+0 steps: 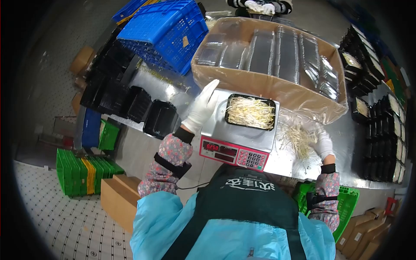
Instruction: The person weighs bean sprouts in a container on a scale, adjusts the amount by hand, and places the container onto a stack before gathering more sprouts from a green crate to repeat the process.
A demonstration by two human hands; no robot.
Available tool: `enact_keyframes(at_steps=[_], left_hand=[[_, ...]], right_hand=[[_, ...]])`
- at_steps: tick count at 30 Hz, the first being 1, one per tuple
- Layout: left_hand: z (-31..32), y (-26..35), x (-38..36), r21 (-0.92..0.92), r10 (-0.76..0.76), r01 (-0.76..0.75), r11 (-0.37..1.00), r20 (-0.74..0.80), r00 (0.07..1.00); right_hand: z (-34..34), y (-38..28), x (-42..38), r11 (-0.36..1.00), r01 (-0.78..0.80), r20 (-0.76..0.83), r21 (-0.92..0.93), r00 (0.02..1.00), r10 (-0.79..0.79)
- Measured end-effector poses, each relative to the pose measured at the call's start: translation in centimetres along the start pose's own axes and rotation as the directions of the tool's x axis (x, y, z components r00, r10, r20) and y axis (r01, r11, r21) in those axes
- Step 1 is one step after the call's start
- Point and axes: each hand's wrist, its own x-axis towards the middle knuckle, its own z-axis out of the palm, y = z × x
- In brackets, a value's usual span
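Note:
A black tray of bean sprouts (250, 113) rests on the metal plate of a red-framed weighing scale (234, 154), whose red digits are lit. My left hand (202, 108), in a white glove, is beside the plate's left edge, fingers stretched out and nothing in them. On the steel table right of the scale lies a loose pile of bean sprouts (299, 141). My right hand (323, 142), also gloved, is at the right side of that pile with its fingers reaching forward, open; its fingertips blend into the bright table.
Behind the scale stands a plastic-lined carton (268, 80) of stacked clear lids. Empty black trays (159, 119) line the left side, near a blue crate (162, 37). Filled trays (385, 138) are stacked at right. Across the table are a co-worker's gloved hands (260, 7).

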Motion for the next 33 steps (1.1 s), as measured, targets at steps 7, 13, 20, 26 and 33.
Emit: enact_keyframes(at_steps=[7,13,20,26,33], left_hand=[[8.1,1.7,-0.1,0.137,0.207,-0.229,0.964,0.159,0.965],[15.6,0.5,0.6,0.602,0.212,-0.405,0.688,0.367,0.906],[12.8,3.1,1.3,0.190,0.136,-0.228,0.955,0.401,0.906],[5.6,7.7,1.4,-0.005,0.172,-0.175,0.985,0.186,0.967],[0.5,2.5,-3.3,0.318,-0.018,-0.016,0.948,0.104,0.994]], right_hand=[[-6.0,-16.9,1.5,0.633,0.564,-0.489,0.530,0.813,-0.315],[1.2,-24.7,4.2,0.821,0.330,-0.144,0.466,0.944,-0.297],[-7.9,-19.9,3.6,0.587,0.344,-0.004,0.733,0.865,-0.501],[-11.1,-10.0,12.8,0.970,0.183,-0.606,0.161,0.794,-0.049],[-8.3,-4.7,19.4,0.986,0.141,-0.430,0.089,0.898,-0.089]])
